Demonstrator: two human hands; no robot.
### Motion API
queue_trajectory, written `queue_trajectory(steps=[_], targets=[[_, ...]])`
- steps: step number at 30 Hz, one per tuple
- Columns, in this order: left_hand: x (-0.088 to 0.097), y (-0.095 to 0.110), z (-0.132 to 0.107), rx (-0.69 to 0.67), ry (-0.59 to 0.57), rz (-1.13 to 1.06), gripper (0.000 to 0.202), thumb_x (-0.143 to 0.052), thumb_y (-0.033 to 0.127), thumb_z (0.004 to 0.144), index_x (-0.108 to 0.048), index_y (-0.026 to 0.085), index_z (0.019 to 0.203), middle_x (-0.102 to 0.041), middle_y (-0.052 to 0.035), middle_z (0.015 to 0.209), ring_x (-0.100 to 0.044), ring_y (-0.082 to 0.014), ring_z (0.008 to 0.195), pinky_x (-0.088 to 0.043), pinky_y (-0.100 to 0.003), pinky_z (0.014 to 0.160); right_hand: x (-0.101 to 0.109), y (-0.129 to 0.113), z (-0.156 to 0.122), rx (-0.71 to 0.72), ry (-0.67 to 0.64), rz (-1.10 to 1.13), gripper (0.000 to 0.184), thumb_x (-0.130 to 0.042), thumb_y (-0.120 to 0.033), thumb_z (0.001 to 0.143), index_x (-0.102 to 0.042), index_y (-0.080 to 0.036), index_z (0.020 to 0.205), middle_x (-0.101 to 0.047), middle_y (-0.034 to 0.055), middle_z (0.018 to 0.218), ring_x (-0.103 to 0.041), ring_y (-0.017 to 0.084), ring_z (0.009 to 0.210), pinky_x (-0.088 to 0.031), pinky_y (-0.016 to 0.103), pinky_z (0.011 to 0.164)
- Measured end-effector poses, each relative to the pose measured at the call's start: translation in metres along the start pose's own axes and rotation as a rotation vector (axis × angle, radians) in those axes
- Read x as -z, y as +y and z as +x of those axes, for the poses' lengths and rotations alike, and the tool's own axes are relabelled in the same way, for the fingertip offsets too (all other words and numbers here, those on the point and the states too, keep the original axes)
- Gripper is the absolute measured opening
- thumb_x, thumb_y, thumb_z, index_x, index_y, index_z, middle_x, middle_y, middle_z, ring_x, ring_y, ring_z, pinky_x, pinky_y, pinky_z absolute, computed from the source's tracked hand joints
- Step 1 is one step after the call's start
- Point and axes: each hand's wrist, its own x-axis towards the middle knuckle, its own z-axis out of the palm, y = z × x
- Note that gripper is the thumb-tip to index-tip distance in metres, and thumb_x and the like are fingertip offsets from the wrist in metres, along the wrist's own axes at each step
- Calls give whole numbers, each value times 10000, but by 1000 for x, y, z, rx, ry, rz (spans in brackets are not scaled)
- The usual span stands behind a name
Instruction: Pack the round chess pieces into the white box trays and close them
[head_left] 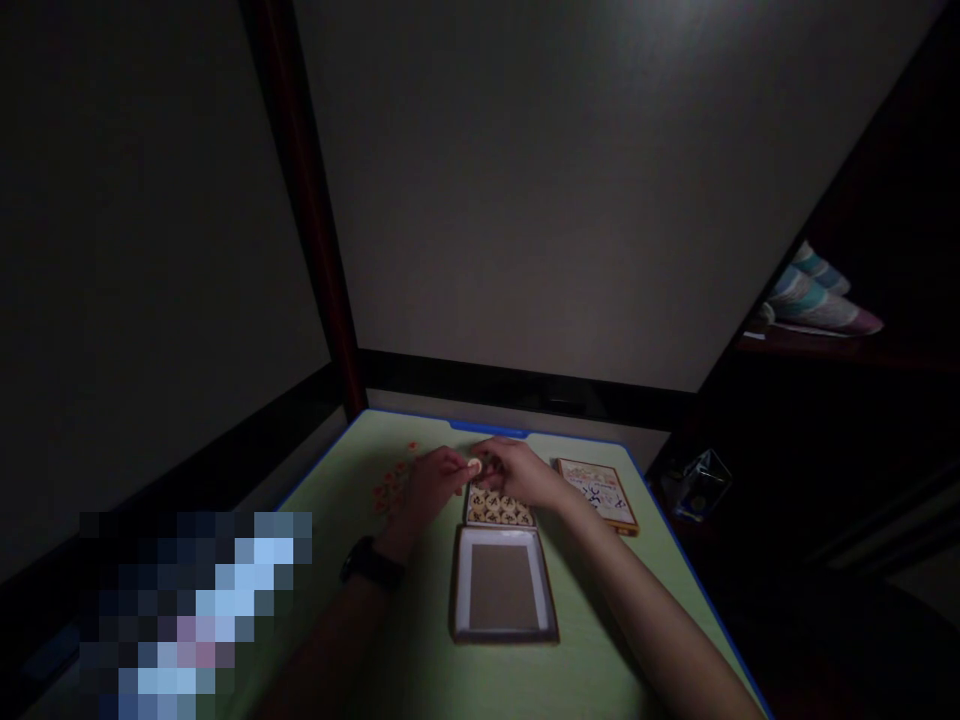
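My left hand (442,474) pinches a round Chinese chess piece (475,466) between thumb and fingertips, its pale face turned up. Close beside it, my right hand (514,468) reaches over the far part of a shallow box (466,515), fingers curled together; whether they hold anything is hidden. Several round chess pieces (499,508) with dark characters lie in rows in that box, the far rows covered by my right hand. To the left of my left hand, loose pieces with reddish marks (388,490) are scattered on the table.
An open box half (551,600) with a brown inside lies nearer me, against the filled box. A flat printed box lid or booklet (600,490) rests at the right on the green table (600,665) with blue edging. Walls stand behind and left. A shiny package (701,487) sits beyond the right edge.
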Motion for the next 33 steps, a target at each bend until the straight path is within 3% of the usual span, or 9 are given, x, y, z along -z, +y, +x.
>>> queue_trajectory(steps=[3, 6, 9, 12, 17, 23, 29, 33], targets=[[-12, 6, 8, -29, -62, -50, 328, -681, 501, 706, -567, 194, 688, -676, -21, 644, -635, -153, 598, -447, -238, 537, 5, -9, 0, 40, 11, -40, 160, -657, -89, 817, -705, -165, 949, -706, 74, 936, -633, 177, 859, -451, 262, 774], [-15, 5, 9, -32, -93, -34, 266, -640, 447, 757, -602, 186, 731, -696, -35, 687, -643, -159, 602, -461, -249, 555, 11, -4, -3, -18, -24, -116, 139, -629, -78, 821, -715, -161, 892, -713, 60, 848, -630, 171, 797, -430, 246, 720], [-7, -3, 7, -49, 20, 184, 202, -574, 377, 821, -638, 191, 774, -721, -42, 756, -662, -170, 688, -463, -257, 622, 15, 14, -5, -127, -69, -188, 155, -663, -69, 770, -724, -160, 879, -698, 38, 770, -612, 164, 714, -402, 237, 656], [7, -11, 5, -46, 135, 413, 252, -518, 384, 886, -650, 199, 777, -729, -44, 788, -668, -178, 748, -446, -264, 672, 12, 35, -7, -152, -92, -220, 181, -714, -57, 712, -742, -161, 857, -699, 45, 808, -617, 168, 755, -416, 242, 696], [23, -8, 1, 64, 130, 480, 359, -417, 407, 959, -675, 200, 821, -709, -24, 718, -653, -166, 656, -411, -255, 619, 2, 54, -8, -178, -117, -189, 227, -743, -48, 688, -774, -186, 867, -677, 47, 863, -617, 166, 811, -437, 249, 747], [32, 0, 1, 23, 183, 623, 354, -419, 390, 962, -641, 194, 768, -697, -33, 719, -620, -165, 668, -367, -248, 613, 2, 54, -9, -218, -87, -192, 334, -775, -94, 684, -758, -184, 1005, -658, 38, 869, -586, 153, 767, -425, 248, 704], [46, -7, 1, 145, 189, 530, 380, -372, 433, 973, -677, 209, 934, -723, -24, 751, -617, -152, 555, -381, -246, 560, -1, 57, -8, -230, -74, -177, 187, -734, -41, 689, -731, -169, 825, -652, 2, 747, -566, 128, 691, -379, 224, 635], [46, -6, 0, 146, 146, 674, 364, -397, 397, 971, -705, 202, 989, -746, -47, 790, -664, -163, 628, -395, -242, 600, -1, 58, -8, -257, -80, -152, 167, -750, -52, 684, -727, -166, 804, -667, -1, 729, -578, 126, 673, -375, 220, 618]])
